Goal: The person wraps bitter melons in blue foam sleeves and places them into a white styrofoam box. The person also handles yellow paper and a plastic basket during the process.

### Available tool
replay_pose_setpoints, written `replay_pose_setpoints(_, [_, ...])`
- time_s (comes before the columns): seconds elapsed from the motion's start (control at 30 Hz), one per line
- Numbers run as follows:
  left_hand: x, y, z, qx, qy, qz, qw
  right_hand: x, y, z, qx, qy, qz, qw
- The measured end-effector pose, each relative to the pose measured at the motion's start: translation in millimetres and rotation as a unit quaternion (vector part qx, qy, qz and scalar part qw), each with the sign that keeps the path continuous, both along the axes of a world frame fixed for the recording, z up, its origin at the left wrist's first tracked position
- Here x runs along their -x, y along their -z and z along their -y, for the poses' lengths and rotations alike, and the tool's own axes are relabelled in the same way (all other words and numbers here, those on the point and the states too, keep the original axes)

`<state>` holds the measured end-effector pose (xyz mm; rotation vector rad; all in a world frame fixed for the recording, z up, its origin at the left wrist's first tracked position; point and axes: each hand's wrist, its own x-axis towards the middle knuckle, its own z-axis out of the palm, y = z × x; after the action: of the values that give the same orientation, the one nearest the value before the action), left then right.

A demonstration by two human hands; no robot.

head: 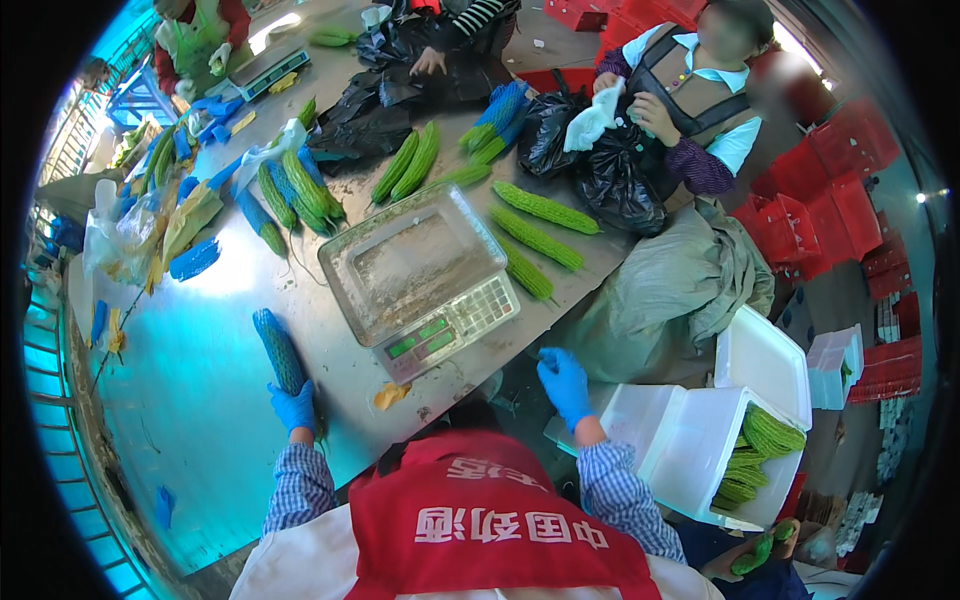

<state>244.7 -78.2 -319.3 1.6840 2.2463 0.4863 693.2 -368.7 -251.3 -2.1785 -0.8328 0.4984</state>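
Observation:
My left hand (294, 406), in a blue glove, grips the lower end of a bitter melon in a blue foam net (277, 351) on the metal table. My blue-gloved right hand (564, 386) is off the table's near right edge, its fingers partly curled; whether anything is between them is unclear. Between and beyond my hands stands a digital scale (416, 259) with a soiled bare pan. Several bare bitter melons (536, 238) lie to its right, and two more bitter melons (405, 165) lie behind it. Netted bitter melons (292, 191) are bunched left of these.
A white foam box (694, 450) of bitter melons stands at lower right, near a grey-green sack (667, 277). Across the table, a person (690, 97) handles a white cloth above black bags (619, 180). Other people work at the far end. Red crates (817, 217) are stacked at right.

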Motion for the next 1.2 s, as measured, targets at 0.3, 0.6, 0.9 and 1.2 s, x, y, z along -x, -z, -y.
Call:
replay_pose_setpoints(0.3, [-126, -115, 9, -0.128, 0.298, 0.313, 0.893, -158, 35, -85, 0.025, 0.065, 0.123, 0.99])
replay_pose_setpoints(0.6, [-426, -55, 111, 0.47, 0.228, 0.524, 0.673, -261, 25, -145, 0.052, -0.069, 0.213, 0.973])
replay_pose_setpoints(0.9, [-557, -3, 98, 0.265, -0.114, 0.541, 0.79, -320, 21, -218, 0.21, -0.237, 0.193, 0.929])
replay_pose_setpoints(1.2, [-574, 5, 75, 0.255, -0.038, 0.527, 0.81, -325, 65, -210, 0.135, -0.247, -0.013, 0.959])
